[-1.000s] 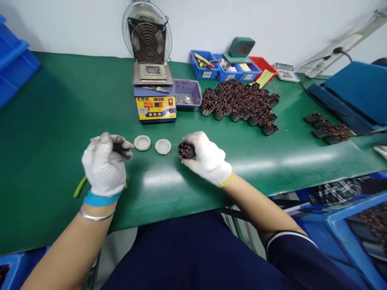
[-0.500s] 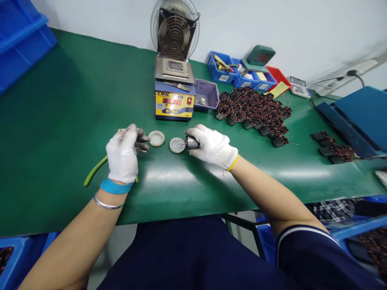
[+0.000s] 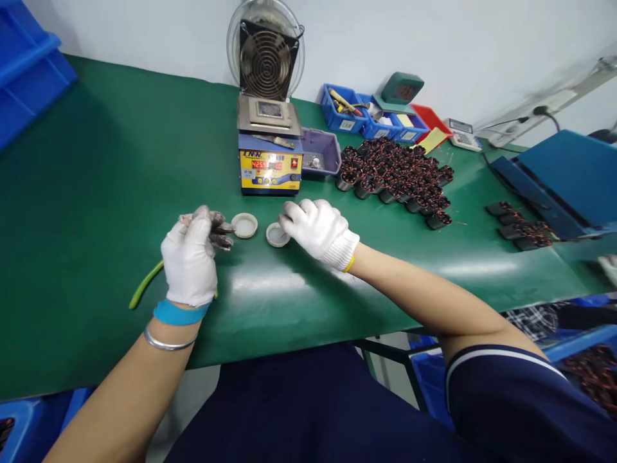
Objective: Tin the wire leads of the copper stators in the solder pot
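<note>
Your right hand [image 3: 321, 228] lies curled, palm down, over the right-hand white dish [image 3: 278, 234], fingers [image 3: 295, 213] bunched at its rim. Whatever they grip is hidden under the glove; can't tell if they clench a coil part or nothing. Your left hand [image 3: 191, 257] sits left of centre, dirty fingertips [image 3: 219, 233] pinched together near the left-hand white dish [image 3: 244, 225], not touching it. If they hold something small it can't be made out. A green-handled tool [image 3: 144, 285] lies on the worktop [image 3: 96, 193], partly under that hand.

Risks, judged from here: the right hand covers its dish, so a nudge could tip or slide it. The left wrist rests over the tool handle and could drag it off the front edge. The heated unit [image 3: 270, 164] with red digits stands just behind both hands; reaching forward could bring a glove against it. Thin copper leads could snag on knit gloves.

Counts: 2 white dishes, 1 green-handled tool, 1 heated unit with 1 fan [image 3: 266, 54] behind it, 1 purple tray [image 3: 321, 151]. One dense pile of wound coils [image 3: 395, 173] right of centre, too many to count; a separate small group [image 3: 520, 228] at the right, roughly five. Small blue bins [image 3: 337, 109] in the upper middle, about three, plus 1 red bin [image 3: 429, 119].
</note>
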`<state>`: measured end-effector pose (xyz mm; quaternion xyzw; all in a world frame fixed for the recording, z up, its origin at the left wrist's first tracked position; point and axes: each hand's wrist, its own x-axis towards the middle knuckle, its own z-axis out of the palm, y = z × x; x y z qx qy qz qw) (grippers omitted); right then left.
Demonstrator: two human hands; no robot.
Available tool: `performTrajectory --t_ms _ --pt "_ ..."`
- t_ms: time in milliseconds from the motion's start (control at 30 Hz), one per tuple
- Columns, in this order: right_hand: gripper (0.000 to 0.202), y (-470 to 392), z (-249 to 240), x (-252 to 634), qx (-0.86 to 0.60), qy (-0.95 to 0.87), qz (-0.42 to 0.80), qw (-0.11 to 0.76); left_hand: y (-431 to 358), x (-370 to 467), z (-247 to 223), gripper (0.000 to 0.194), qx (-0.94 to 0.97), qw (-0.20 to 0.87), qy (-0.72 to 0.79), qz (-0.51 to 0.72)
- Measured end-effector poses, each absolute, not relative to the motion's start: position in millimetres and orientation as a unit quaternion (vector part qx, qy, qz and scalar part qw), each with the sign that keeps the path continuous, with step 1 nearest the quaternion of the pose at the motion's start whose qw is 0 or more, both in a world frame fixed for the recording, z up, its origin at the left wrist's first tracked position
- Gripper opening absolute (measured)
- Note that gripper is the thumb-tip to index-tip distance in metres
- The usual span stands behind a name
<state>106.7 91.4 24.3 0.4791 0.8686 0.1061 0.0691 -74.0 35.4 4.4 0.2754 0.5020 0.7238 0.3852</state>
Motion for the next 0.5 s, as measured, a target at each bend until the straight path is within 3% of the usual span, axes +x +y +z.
performTrajectory --t_ms 167,400,500 --pt "0.035 108.2 51.5 113.6 0.431 0.889 0.131 0.081 28.0 -72.4 9.9 0.029 0.284 0.401 0.498 0.715" --pt "0.035 225.0 127.2 71.1 0.549 0.816 0.166 -0.065 23.8 -75.0 4.3 0.037 0.308 0.434 0.498 0.685" --pt "0.04 272.1 137.5 44.9 0.577 0.802 0.123 -0.094 27.2 -78.0 2.0 0.039 0.296 0.436 0.498 0.689"
